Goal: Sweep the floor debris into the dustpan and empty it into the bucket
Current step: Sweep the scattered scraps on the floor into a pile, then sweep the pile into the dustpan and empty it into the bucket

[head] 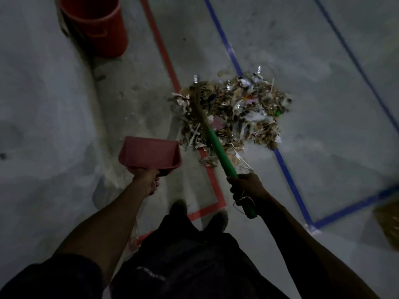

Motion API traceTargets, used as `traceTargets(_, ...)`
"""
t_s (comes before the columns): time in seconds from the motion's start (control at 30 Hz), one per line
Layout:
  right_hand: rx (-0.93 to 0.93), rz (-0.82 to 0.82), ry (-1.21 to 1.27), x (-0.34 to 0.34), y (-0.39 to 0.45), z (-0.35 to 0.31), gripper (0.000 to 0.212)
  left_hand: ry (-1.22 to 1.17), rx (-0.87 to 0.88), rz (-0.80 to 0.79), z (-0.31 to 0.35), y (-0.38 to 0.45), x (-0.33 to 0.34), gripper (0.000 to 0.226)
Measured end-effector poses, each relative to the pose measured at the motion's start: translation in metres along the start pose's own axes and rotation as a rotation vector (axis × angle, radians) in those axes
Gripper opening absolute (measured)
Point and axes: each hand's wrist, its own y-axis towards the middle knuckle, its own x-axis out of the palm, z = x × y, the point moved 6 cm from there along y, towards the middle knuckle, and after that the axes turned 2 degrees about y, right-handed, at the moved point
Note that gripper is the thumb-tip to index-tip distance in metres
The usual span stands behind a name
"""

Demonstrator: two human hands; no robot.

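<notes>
A heap of debris [241, 108], paper scraps, leaves and wrappers, lies on the grey concrete floor ahead of me. My right hand [246, 188] grips the green handle of a broom [218, 147] whose straw head reaches into the left side of the heap. My left hand [146, 180] grips the handle of a pink dustpan [149, 154], held above the floor just left of the heap with nothing inside it. A red bucket [97, 24] stands at the top left, well away from the heap.
Red tape [164, 52] and blue tape [287, 169] lines run across the floor, crossing under the debris. My feet [198, 214] stand just behind the red tape corner. A straw-coloured object [388, 223] sits at the right edge.
</notes>
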Motion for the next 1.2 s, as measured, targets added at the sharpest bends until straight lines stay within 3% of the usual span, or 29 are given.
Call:
traceTargets(0.3,-0.041,0.003,0.043,-0.005,-0.03,0.0,0.027,-0.06,-0.063,-0.122,0.031,-0.014,0.074,0.021)
traceTargets(0.5,-0.098,0.005,0.005,0.006,-0.048,0.004,0.02,-0.062,-0.071,-0.23,0.042,-0.043,0.144,0.054)
traceTargets(0.63,-0.121,0.019,0.009,0.009,-0.058,0.009,0.018,-0.181,-0.029,-0.328,0.047,-0.061,0.182,0.056)
traceTargets(0.8,-0.143,0.003,-0.005,0.009,-0.065,0.021,0.021,-0.218,-0.016,-0.356,0.047,-0.058,0.2,0.081)
traceTargets(1.0,-0.198,0.037,-0.091,0.009,-0.066,0.034,0.017,-0.092,0.028,-0.353,0.052,-0.076,0.206,0.042)
traceTargets(1.2,-0.219,0.031,-0.115,0.016,-0.078,0.043,0.042,0.08,0.022,-0.375,0.052,-0.088,0.211,0.024)
